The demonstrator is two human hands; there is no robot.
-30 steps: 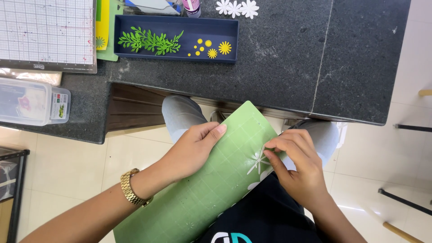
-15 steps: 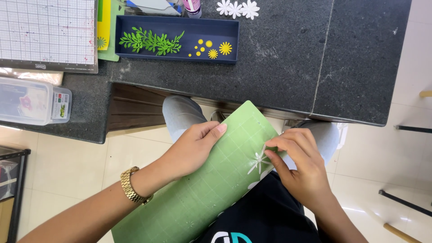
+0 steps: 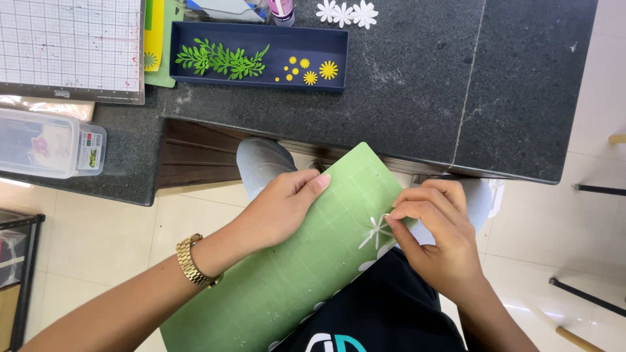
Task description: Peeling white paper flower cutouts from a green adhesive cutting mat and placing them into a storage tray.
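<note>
Pinching a white paper flower (image 3: 376,230) w/ fingertips, right hand (image 3: 435,236) is peeling it off the green mat (image 3: 287,261) lying across the lap; left hand (image 3: 282,207) is pressing flat, steadying. Probably midway: flowers (image 3: 343,13) already lying on counter (image 3: 417,85), more cutouts left on mat.

Green mat (image 3: 280,274) shifted slightly; right hand (image 3: 437,234) fingertips repositioned.

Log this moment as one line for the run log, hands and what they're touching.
left hand: flat on green cutting mat, steadying it | right hand: fingertips pinching white paper flower at mat's edge | mat: tilted on lap
</note>
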